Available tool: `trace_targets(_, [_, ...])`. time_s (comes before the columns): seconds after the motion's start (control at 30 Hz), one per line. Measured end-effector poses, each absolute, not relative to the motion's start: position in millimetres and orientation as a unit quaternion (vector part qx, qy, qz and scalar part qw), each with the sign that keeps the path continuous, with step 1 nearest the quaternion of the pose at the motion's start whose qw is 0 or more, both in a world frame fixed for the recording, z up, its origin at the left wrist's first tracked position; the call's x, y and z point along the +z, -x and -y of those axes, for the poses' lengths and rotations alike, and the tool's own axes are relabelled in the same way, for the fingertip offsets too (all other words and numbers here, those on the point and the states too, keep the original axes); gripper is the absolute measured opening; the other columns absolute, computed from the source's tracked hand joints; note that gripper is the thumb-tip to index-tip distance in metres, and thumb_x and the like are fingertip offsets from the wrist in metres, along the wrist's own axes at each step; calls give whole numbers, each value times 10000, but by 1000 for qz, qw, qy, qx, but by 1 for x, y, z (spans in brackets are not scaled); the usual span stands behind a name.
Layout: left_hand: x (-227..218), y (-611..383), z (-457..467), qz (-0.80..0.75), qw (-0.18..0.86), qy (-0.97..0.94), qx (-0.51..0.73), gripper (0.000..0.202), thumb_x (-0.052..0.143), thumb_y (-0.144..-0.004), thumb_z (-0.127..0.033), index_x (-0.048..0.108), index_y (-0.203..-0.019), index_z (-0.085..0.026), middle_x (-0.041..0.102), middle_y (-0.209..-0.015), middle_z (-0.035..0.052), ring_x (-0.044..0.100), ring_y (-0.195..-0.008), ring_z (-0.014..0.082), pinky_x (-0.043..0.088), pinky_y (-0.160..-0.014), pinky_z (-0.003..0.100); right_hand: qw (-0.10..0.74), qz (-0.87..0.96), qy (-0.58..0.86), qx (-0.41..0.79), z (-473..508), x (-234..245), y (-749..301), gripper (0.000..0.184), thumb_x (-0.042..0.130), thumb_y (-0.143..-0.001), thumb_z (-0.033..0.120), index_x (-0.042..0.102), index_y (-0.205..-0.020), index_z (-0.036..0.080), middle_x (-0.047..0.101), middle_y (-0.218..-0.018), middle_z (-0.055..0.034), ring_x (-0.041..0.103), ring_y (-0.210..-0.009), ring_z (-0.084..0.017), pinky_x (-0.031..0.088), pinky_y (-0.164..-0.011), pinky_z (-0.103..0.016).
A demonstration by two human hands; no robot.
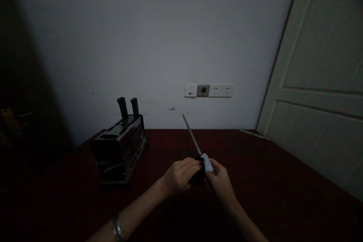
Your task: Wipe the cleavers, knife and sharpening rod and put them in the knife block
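Observation:
A thin grey honing rod [191, 134] points up and away from me above the table. My left hand [181, 174] is closed around the dark part at its lower end, which looks like a black handle. Pinched in the fingers of my right hand [221, 181] is a white cloth [207, 163], pressed against the base of the rod. Both hands are close together, almost touching. Dim light hides the detail of the dark part under the fingers. Left of them stands a black knife block [119, 151], with two black-handled knives [123, 107] upright in its slots.
The dark red table [167, 141] runs back to a pale wall [159, 45]. Wall sockets [221, 90] sit above its far edge. A white panelled door [320, 83] is at the right. A patterned strip [254, 134] lies at the far right edge.

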State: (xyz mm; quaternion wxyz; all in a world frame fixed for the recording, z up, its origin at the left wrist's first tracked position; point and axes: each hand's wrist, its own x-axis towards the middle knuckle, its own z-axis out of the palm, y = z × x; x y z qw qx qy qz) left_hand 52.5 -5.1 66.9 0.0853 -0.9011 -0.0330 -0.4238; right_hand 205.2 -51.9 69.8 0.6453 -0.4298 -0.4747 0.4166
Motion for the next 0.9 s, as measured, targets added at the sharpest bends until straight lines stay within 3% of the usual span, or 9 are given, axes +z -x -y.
trace_targets(0.2, [67, -57, 9, 47, 48, 911, -407, 578, 487, -769, -144, 307, -1313, -74, 544, -1165, 206, 487, -1122, 268, 448, -912, 451, 648, 480, 432, 404, 52, 71, -205, 174, 623, -565, 192, 586, -731, 154, 584, -596, 3, 522, -561, -141, 449, -600, -257])
trace_targets(0.4, [74, -58, 11, 63, 24, 909, -412, 656, 411, -726, -1, 251, -1354, -103, 517, -1208, 199, 479, -1123, 265, 454, -887, 457, 646, 486, 425, 406, 56, 75, -204, 259, 650, -613, 319, 598, -797, 146, 637, -692, -51, 573, -624, -178, 462, -615, -277])
trace_targets(0.5, [73, -56, 9, 57, 16, 904, -424, 632, 423, -719, -1, 303, -1331, -101, 560, -1143, 191, 515, -1060, 261, 474, -840, 443, 639, 479, 429, 422, 58, 77, -203, 269, 674, -594, 320, 589, -783, 149, 595, -595, -11, 516, -503, -123, 433, -501, -231])
trace_targets(0.63, [72, -54, 6, 66, -14, 852, -519, 460, 483, -744, -52, 467, -1195, -145, 623, -1026, 143, 572, -946, 228, 487, -778, 392, 611, 441, 448, 482, 57, 78, -203, 354, 667, -582, 407, 566, -800, 147, 442, -432, 72, 309, -310, -48, 234, -281, -172])
trace_targets(0.77, [76, -55, 8, 228, -76, 756, -609, 293, 518, -754, -94, 545, -1038, -164, 633, -926, 80, 597, -854, 178, 478, -759, 312, 605, 418, 456, 502, 59, 81, -203, 397, 683, -560, 429, 540, -803, 149, 389, -420, 96, 289, -311, -40, 209, -256, -153])
trace_targets(0.9, [82, -58, 12, 234, -121, 790, -553, 317, 525, -734, -79, 545, -1039, -159, 627, -946, 74, 593, -878, 170, 470, -774, 285, 594, 436, 451, 504, 62, 81, -199, 391, 667, -587, 424, 540, -833, 148, 406, -431, 93, 292, -308, -39, 212, -257, -155])
